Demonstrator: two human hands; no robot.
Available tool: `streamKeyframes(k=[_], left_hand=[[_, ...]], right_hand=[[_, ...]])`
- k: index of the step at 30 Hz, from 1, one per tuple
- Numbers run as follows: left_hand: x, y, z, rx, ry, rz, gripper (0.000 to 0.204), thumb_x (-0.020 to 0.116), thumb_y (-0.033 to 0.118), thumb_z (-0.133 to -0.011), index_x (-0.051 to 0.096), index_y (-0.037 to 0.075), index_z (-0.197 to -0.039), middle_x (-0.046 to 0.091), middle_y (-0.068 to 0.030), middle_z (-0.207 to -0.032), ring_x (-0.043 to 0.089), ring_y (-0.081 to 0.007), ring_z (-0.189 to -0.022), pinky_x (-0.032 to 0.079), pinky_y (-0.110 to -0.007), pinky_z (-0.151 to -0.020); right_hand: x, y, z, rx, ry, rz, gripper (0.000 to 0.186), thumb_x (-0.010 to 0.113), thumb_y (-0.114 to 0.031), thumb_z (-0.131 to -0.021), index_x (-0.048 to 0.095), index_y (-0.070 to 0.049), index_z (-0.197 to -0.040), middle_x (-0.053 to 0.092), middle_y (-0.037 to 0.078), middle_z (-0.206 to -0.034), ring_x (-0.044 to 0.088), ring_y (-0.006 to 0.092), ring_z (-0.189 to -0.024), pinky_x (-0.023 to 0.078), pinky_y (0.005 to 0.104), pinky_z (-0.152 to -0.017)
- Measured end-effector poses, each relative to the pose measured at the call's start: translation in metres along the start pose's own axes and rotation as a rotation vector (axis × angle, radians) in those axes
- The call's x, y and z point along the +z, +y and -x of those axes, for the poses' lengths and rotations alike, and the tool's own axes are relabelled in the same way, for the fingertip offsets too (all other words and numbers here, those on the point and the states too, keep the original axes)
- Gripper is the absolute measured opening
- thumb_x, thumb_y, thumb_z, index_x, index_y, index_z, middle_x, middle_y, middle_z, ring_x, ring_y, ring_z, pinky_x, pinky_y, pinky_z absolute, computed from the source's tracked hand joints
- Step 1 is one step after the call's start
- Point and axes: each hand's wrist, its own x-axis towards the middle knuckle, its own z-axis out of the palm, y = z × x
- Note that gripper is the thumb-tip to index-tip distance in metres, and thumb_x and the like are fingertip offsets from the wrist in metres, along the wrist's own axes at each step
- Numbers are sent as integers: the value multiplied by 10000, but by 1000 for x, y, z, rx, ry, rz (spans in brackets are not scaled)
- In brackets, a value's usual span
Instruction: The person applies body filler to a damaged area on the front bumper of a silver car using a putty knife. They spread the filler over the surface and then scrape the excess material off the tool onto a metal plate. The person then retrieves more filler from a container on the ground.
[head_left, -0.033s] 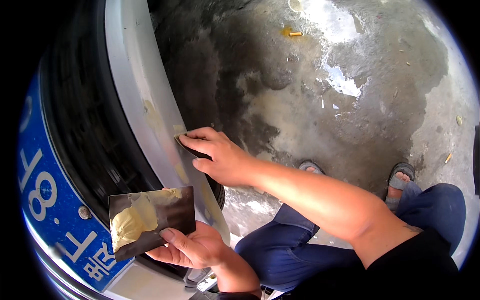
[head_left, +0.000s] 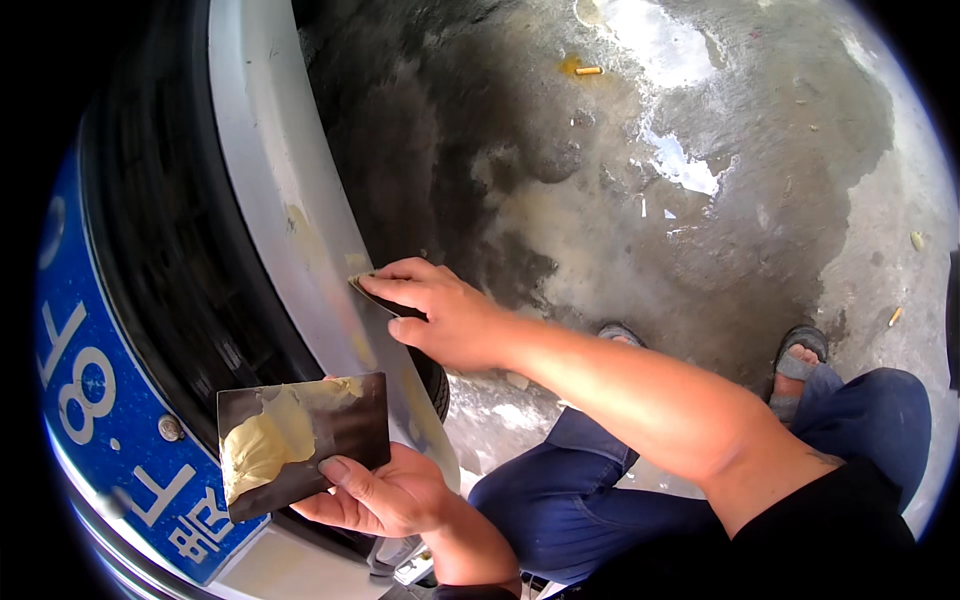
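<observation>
My left hand [head_left: 385, 495] holds a dark, flat rectangular plate [head_left: 350, 425], thumb on top and fingers beneath. A thick lump of pale yellow filler paste [head_left: 262, 450] lies on it, with thinner smears toward its upper edge. My right hand [head_left: 440, 310] grips a thin dark spreader [head_left: 395, 303] between thumb and fingers. The spreader's paste-marked edge meets the silver-grey car bumper [head_left: 285, 160], or is very close to it. Pale yellow patches [head_left: 360, 345] show on the bumper around that edge. The right fingers partly hide the spreader.
Left of the bumper are a black grille [head_left: 165, 200] and a blue licence plate [head_left: 90, 370] with a bolt. The concrete floor [head_left: 600, 210] has damp stains, bright patches and cigarette butts [head_left: 590, 71]. My bent knees and sandalled feet [head_left: 800, 355] are at the right.
</observation>
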Motion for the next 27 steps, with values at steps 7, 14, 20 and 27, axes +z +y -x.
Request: streamKeyframes(k=[7,14,20,27], left_hand=[[-1,-1,1,-11,6,-18,511,450,40,-942,358,168,-1429,364,-156,-1453,445,-411,-1240,391,-584,-1026],[-5,3,3,15,-10,90,426,458,1,-950,445,126,-1357,468,-169,-1364,507,-360,-1185,426,-531,-1016],[-1,3,-2,15,-9,-48,508,449,32,-942,365,166,-1425,368,-144,-1453,430,-392,-1255,376,-586,-1034],[0,3,-2,-1,120,-67,429,515,46,-927,440,70,-1349,489,-153,-1347,493,-311,-1200,406,-464,-1023]], right_hand=[[-24,-10,-23,155,7,-183,478,516,-120,-842,518,-35,-1312,491,184,-1316,491,327,-1212,404,345,-1013],[-8,-18,-10,60,-25,-71,450,513,-90,-860,525,-45,-1307,510,158,-1273,493,321,-1198,395,361,-1013],[-34,8,-1,80,-39,-60,460,555,-131,-854,533,-71,-1310,523,143,-1272,502,291,-1193,393,342,-1005],[-57,14,-2,155,16,-83,471,604,-140,-838,550,-54,-1298,551,129,-1237,549,227,-1110,415,298,-957]])
